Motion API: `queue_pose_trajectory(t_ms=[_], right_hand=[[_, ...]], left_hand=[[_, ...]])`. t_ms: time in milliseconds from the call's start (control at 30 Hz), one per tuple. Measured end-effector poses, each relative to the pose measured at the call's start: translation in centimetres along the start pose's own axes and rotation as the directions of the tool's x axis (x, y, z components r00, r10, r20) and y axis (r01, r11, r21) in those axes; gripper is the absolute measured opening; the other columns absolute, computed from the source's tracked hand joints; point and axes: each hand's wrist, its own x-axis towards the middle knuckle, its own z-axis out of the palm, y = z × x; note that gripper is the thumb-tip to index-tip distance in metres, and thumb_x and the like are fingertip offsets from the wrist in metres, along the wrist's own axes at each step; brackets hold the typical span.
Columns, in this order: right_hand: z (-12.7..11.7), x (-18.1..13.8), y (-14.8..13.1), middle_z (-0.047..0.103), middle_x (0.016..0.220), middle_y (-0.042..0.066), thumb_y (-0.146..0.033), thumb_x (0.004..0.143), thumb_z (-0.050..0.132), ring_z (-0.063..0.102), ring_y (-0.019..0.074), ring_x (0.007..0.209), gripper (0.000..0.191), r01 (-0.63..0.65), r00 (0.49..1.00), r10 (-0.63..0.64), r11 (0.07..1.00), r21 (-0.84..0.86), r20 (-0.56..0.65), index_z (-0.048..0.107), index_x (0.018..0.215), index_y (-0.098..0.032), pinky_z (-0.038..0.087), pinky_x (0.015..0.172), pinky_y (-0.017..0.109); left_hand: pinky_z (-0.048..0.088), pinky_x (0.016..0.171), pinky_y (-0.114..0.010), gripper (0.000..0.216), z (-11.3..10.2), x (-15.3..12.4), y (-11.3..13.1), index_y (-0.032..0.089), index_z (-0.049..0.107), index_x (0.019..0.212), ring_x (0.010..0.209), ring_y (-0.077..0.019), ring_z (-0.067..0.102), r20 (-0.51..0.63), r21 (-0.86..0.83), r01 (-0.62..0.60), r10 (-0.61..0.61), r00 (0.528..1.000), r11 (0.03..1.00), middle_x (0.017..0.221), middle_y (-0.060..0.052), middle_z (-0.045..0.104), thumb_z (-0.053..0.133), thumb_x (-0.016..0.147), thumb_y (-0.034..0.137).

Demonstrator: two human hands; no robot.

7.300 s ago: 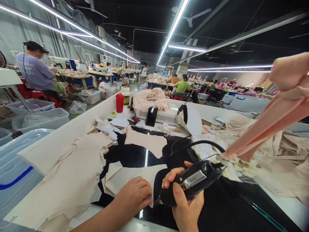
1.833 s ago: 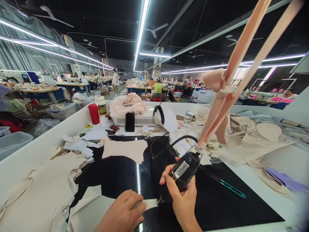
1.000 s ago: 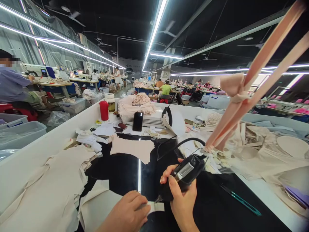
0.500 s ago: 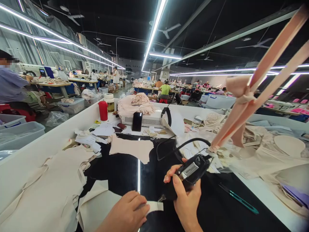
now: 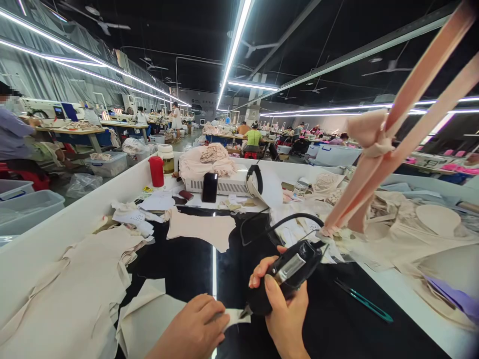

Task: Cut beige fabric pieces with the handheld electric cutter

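My right hand (image 5: 282, 311) is wrapped round a black corded hand tool (image 5: 288, 271), its tip down at the edge of a cream fabric piece (image 5: 149, 319) on the black glass work surface (image 5: 187, 259). My left hand (image 5: 194, 329) presses on that fabric piece with its fingers curled, right beside the tool's tip. The tool's black cable (image 5: 284, 222) loops away behind it. Pink fabric straps (image 5: 377, 159) hang from above and tie down to the tool's rear end.
More cream fabric cut-outs (image 5: 75, 294) lie to the left, another (image 5: 200, 227) farther back. A teal-handled tool (image 5: 361, 299) lies at right. A red cup (image 5: 156, 171), a phone (image 5: 209, 187) and a white box (image 5: 228, 184) stand at the back. Fabric heaps (image 5: 404, 224) fill the right side. Other people sit at distant tables.
Both hands keep their hold at the fabric's edge. The tool's tip has edged slightly left along the fabric; the view has shifted a little.
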Motion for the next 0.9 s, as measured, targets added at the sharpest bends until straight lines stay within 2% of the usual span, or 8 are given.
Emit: queue_pose_trajectory(t_ms=[200,400,667,800,900], right_hand=[[1.0,-0.9,-0.5,0.066,0.084,-0.004,-0.036,0.094,0.078,0.063,0.0137,0.062,0.044,-0.063,0.998,0.064,0.998,0.009,-0.028,0.054,0.13,-0.031,0.054,0.064,0.031],[1.0,-0.8,-0.7,0.066,0.084,-0.004,-0.037,0.094,0.078,0.063,0.0138,0.063,0.045,-0.059,0.997,0.06,0.998,0.015,-0.044,0.053,0.13,-0.031,0.054,0.065,0.031],[1.4,-1.0,-0.8,0.065,0.083,-0.005,-0.035,0.096,0.076,0.063,0.013,0.063,0.04,-0.07,0.997,0.069,0.997,-0.016,-0.046,0.053,0.128,-0.031,0.053,0.064,0.029],[0.8,-0.8,-0.9,0.066,0.084,-0.005,-0.034,0.096,0.075,0.063,0.0136,0.063,0.039,-0.069,0.997,0.068,0.997,-0.028,-0.041,0.053,0.129,-0.032,0.054,0.064,0.03],[0.0,-0.5,-0.8,0.066,0.085,-0.004,-0.032,0.095,0.076,0.065,0.0151,0.063,0.043,-0.018,1.0,0.018,1.0,-0.01,-0.024,0.053,0.131,-0.032,0.057,0.064,0.033]], left_hand=[[0.06,0.093,-0.033,0.03,0.2,-0.2,0.0,0.018,0.063,0.117,0.1,-0.0216,0.069,-0.005,0.004,0.016,-0.016,1.0,1.0,0.11,-0.004,0.071,0.069,0.092,0.003],[0.06,0.093,-0.031,0.021,-0.1,0.1,0.1,0.018,0.064,0.115,0.1,-0.0199,0.07,-0.029,0.036,0.002,-0.001,1.0,0.999,0.108,-0.004,0.071,0.067,0.097,0.008],[0.06,0.093,-0.029,0.026,-0.5,0.2,0.3,0.02,0.063,0.118,0.1,-0.0189,0.071,-0.022,0.032,0.008,-0.008,1.0,0.999,0.108,-0.003,0.072,0.066,0.097,0.006],[0.06,0.092,-0.031,0.024,-0.4,0.2,0.3,0.02,0.062,0.115,0.098,-0.0195,0.071,-0.015,0.045,0.012,-0.011,1.0,0.999,0.106,-0.003,0.072,0.065,0.097,0.006],[0.061,0.094,-0.032,0.024,-0.2,0.2,0.1,0.019,0.063,0.117,0.099,-0.02,0.071,-0.008,0.041,0.006,-0.005,1.0,0.999,0.109,-0.004,0.072,0.064,0.097,0.006]])
